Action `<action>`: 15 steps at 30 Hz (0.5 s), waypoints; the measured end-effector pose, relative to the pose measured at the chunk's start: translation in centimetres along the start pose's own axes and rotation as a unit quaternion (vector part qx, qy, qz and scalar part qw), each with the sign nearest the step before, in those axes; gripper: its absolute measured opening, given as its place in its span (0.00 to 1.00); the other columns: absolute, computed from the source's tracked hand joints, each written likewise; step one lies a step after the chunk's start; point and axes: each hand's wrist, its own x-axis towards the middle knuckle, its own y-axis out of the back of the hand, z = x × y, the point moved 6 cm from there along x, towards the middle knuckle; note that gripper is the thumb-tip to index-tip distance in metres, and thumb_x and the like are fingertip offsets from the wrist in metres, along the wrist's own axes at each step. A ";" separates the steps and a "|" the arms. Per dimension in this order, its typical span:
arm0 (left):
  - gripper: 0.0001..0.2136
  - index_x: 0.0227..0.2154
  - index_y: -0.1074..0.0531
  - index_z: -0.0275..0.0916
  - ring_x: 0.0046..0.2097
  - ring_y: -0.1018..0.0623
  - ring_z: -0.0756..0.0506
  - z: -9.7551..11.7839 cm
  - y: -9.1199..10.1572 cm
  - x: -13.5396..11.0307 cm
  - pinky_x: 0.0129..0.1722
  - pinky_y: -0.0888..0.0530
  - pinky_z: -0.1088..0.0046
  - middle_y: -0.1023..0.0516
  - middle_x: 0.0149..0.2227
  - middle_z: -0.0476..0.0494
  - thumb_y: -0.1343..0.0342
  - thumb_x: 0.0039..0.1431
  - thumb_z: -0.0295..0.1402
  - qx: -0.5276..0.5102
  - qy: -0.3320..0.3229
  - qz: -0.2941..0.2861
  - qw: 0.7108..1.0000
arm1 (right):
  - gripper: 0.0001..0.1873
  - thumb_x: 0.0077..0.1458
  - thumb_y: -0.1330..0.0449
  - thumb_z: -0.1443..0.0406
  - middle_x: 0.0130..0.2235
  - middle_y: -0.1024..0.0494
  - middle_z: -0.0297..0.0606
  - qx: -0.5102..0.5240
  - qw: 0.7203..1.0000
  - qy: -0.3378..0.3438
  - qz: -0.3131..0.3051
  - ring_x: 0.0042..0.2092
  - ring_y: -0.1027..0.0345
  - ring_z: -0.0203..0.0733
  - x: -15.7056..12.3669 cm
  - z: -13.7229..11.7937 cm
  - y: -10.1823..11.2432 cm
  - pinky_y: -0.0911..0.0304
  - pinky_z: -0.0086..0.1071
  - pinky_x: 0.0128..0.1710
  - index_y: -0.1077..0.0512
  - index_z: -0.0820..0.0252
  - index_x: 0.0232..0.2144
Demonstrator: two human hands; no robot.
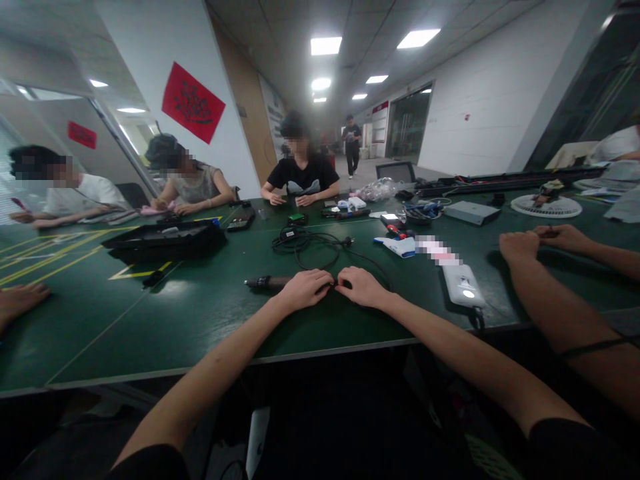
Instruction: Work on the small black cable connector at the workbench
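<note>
A dark electric screwdriver (pixel 269 283) lies on the green table, its tip toward the left. My left hand (pixel 309 288) is closed around its rear part, fingers pointing right. Close beside it, my right hand (pixel 361 287) pinches the end of a black cable at the tool's tail. The fingertips of both hands nearly meet there, and the small joint between them is mostly hidden. Beyond my hands the black cable (pixel 300 241) lies in loose loops, with a plug near its right side.
A black tray (pixel 165 241) stands left. To the right lie a white power bank (pixel 463 285), a blue-white packet (pixel 397 247), a grey box (pixel 471 212) and a round white fan part (pixel 546 205). A neighbour's arms (pixel 560 287) rest close on my right; another hand (pixel 23 301) is at left.
</note>
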 end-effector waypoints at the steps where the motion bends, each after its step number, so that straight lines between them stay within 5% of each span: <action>1: 0.08 0.49 0.29 0.44 0.51 0.22 0.44 0.0 -0.1 0.0 0.52 0.26 0.66 0.22 0.50 0.44 0.49 0.72 0.34 0.001 -0.001 0.000 1.000 | 0.06 0.64 0.34 0.64 0.39 0.23 0.38 -0.001 1.000 0.001 0.000 0.41 0.32 0.42 0.0 0.0 0.0 0.42 0.33 0.43 0.25 0.58 0.34; 7: 0.08 0.45 0.30 0.43 0.46 0.21 0.43 -0.6 -0.3 0.1 0.44 0.25 0.66 0.22 0.44 0.44 0.49 0.73 0.40 0.033 0.054 0.009 0.998 | 0.06 0.64 0.34 0.64 0.39 0.23 0.38 0.001 1.000 0.004 -0.002 0.41 0.32 0.42 0.0 -0.1 0.1 0.42 0.33 0.42 0.26 0.59 0.33; 15: 0.06 0.46 0.29 0.43 0.48 0.21 0.43 -0.2 -0.2 0.2 0.48 0.25 0.65 0.22 0.46 0.43 0.49 0.73 0.36 0.039 0.028 0.000 0.999 | 0.06 0.64 0.34 0.64 0.38 0.23 0.37 -0.006 1.000 -0.002 0.002 0.41 0.32 0.42 0.0 -0.1 0.0 0.42 0.33 0.42 0.25 0.59 0.34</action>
